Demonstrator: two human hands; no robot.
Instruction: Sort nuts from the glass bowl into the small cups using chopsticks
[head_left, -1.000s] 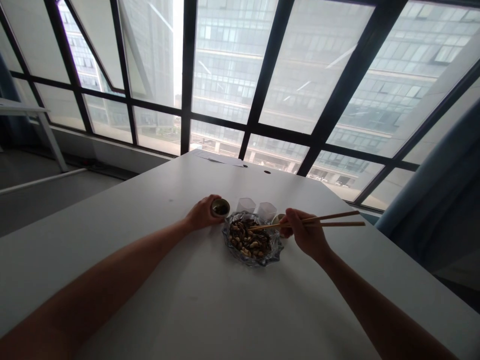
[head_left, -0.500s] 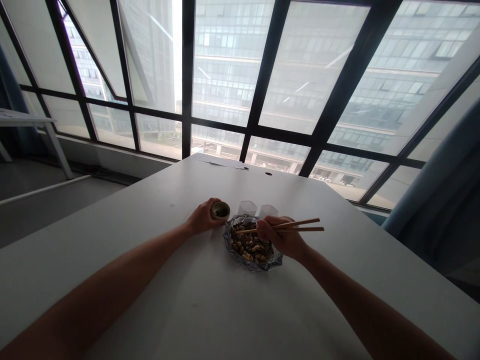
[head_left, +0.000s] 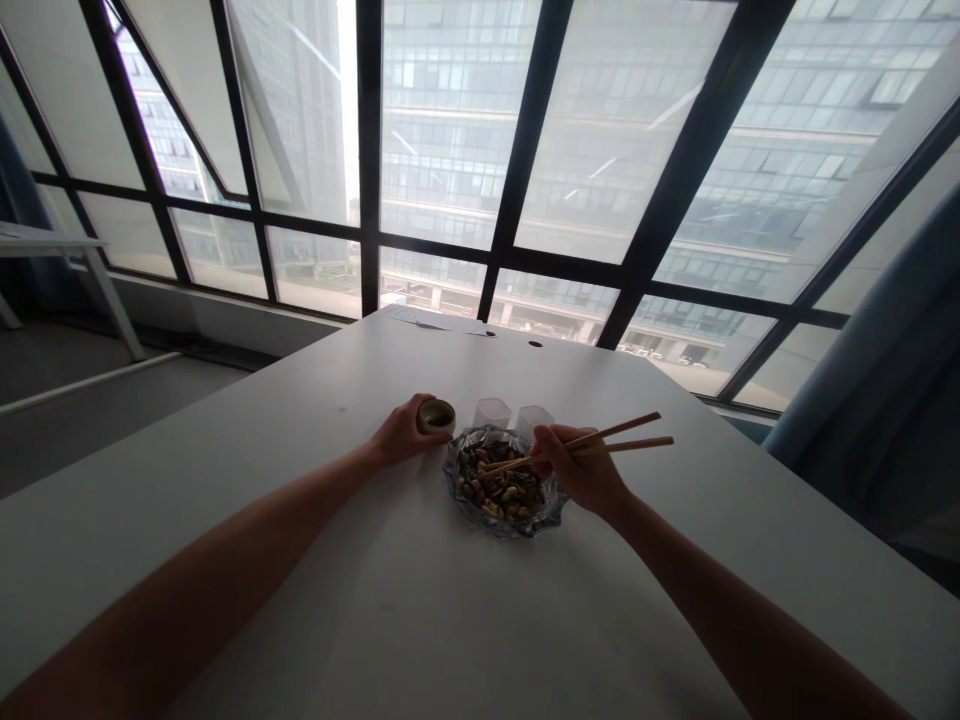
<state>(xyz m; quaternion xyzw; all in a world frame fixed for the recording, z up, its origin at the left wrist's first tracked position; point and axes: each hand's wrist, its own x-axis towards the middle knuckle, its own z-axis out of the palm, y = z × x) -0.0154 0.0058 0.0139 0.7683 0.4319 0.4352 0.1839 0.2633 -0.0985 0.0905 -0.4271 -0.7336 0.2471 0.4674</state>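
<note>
My left hand (head_left: 399,432) is wrapped round a small cup (head_left: 436,417), held by the left rim of a glass bowl (head_left: 466,508). Something dark shows inside the cup, too dim to name. The clear, wavy-edged bowl holds a mix of nuts and seeds (head_left: 501,490), with what look like peanuts among them. In my right hand (head_left: 581,470), over the bowl's right side, is a pair of wooden chopsticks (head_left: 619,437). Their tips are close together over the mix; whether they pinch a piece I cannot tell.
Two translucent plastic cups (head_left: 492,412) stand just behind the bowl, the right one partly behind my right hand. Papers (head_left: 435,320) lie at the white table's (head_left: 352,600) far end, by the windows. A blue curtain (head_left: 862,340) hangs at the right.
My right hand has moved a little to the right, drawing the chopstick tips from the bowl's left side toward its middle. The left hand still holds the cup in nearly the same place.
</note>
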